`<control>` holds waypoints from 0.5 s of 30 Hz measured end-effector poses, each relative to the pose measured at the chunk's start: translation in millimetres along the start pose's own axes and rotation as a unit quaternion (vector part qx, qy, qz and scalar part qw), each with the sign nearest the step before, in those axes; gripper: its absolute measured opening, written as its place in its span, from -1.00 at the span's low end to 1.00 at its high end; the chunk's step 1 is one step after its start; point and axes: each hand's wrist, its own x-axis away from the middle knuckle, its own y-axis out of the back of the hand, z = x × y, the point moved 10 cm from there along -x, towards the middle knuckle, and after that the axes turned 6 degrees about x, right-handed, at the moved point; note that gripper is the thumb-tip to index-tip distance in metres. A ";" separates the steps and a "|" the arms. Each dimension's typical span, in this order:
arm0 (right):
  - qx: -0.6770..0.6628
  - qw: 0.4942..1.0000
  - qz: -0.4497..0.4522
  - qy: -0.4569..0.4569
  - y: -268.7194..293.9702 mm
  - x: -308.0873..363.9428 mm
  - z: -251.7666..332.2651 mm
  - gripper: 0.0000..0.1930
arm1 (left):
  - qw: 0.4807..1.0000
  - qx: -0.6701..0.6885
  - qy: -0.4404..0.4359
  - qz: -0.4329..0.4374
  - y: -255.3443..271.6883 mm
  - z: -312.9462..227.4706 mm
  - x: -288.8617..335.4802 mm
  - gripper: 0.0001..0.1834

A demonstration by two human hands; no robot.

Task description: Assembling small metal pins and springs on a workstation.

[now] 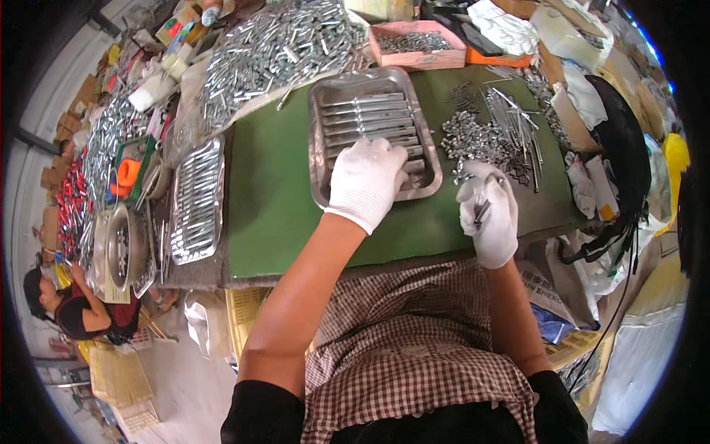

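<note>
My left hand [367, 177], in a white knit glove, is over a steel tray [316, 140]. Its fingers curl down around a metal tube in the row of silver tubes [370, 115] lying crosswise there; the fingertips are partly hidden. To the right, my gloved right hand [494, 222] is closed around a few small dark metal pieces [481, 212] that show between its fingers. Just beyond that hand spreads a loose pile of small shiny metal parts [477, 140]. Thin metal rods [518, 122] lie beside the pile.
The green work mat [266, 185] covers the table. A second tray [198, 200] with rows of metal parts stands left. A large heap of metal tubes [285, 52] and a pink box [418, 46] are at the back. Another person [78, 307] sits at far left.
</note>
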 end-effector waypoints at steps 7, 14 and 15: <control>0.020 0.998 -0.006 -0.056 12.1 12.2 2.0 -0.60 | 0.996 0.076 -0.035 -0.004 13.4 -4.9 2.8 -0.83; 0.075 0.986 0.060 -0.139 3.5 26.0 10.1 -0.51 | 0.988 0.041 -0.133 0.069 18.4 -88.2 11.3 -0.68; 0.080 0.984 0.060 -0.146 5.1 24.3 12.7 -0.53 | 0.988 0.053 -0.128 0.067 21.3 -89.8 11.1 -0.66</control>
